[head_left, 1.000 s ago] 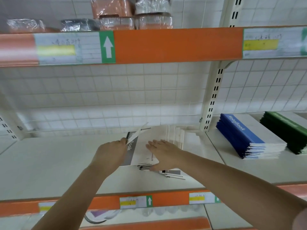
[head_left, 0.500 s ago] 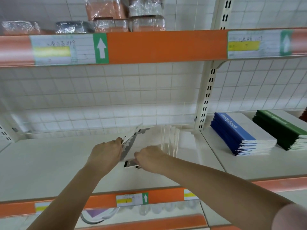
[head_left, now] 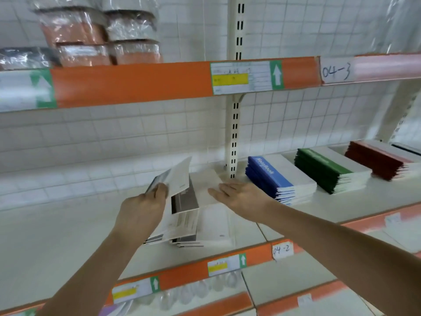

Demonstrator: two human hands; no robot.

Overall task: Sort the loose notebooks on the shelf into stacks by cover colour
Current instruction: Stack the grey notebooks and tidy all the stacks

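A loose pile of grey-and-white notebooks (head_left: 189, 226) lies on the white shelf (head_left: 57, 242) in the middle. My left hand (head_left: 143, 208) grips one grey notebook (head_left: 175, 179) by its near end and holds it tilted above the pile. My right hand (head_left: 239, 196) hovers flat with straight fingers just right of the pile, holding nothing. On the shelf to the right sit a blue notebook stack (head_left: 278, 176), a green stack (head_left: 328, 169) and a dark red stack (head_left: 380, 161).
A white slotted upright (head_left: 234, 133) stands behind the pile, between the two shelf bays. Plastic-wrapped packs (head_left: 98, 39) sit on the orange-edged shelf above. A lower shelf with orange edge strips (head_left: 205, 270) runs along the front.
The view swung right, bringing the red stack into sight. My left hand lifted one grey notebook off the pile. My right hand let go of the pile and moved right, fingers now straight.
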